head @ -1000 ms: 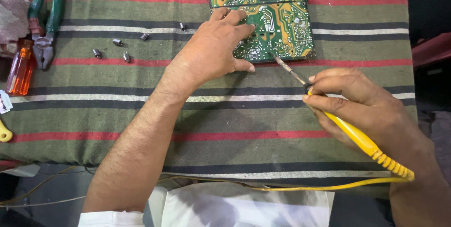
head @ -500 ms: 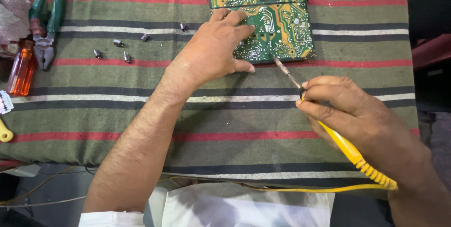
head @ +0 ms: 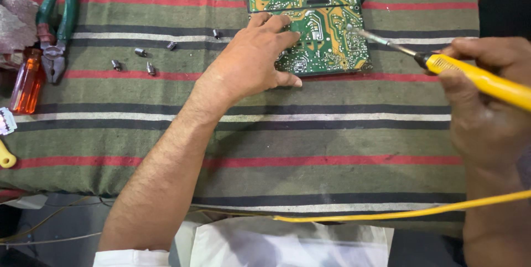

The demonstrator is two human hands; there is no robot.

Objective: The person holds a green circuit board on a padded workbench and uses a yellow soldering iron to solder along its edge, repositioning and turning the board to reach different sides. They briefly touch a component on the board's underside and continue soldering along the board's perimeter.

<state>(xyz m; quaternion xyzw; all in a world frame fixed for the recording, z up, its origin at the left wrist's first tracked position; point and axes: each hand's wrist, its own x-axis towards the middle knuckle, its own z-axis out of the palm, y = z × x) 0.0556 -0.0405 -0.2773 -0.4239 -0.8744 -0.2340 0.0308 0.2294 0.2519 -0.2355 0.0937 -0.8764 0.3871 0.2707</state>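
Observation:
A green circuit board (head: 326, 1) with yellow tracks lies solder side up on a striped cloth (head: 310, 134). My left hand (head: 251, 59) rests flat on the board's near left corner, fingers pressing it down. My right hand (head: 487, 106) grips a yellow-handled soldering iron (head: 470, 76); its metal tip reaches left and touches the board's right part. The iron's yellow cord (head: 398, 211) trails along the near edge of the cloth.
Several small metal screws (head: 144, 59) lie scattered left of the board. Green-handled pliers (head: 55, 24), an orange-handled screwdriver (head: 25, 84) and a yellow tool handle (head: 6, 156) sit at the left edge. A white sheet (head: 287, 242) lies at the near edge.
My right hand swung the soldering iron from below the board out to the right, and its tip now meets the board's right side. My left hand stayed on the board.

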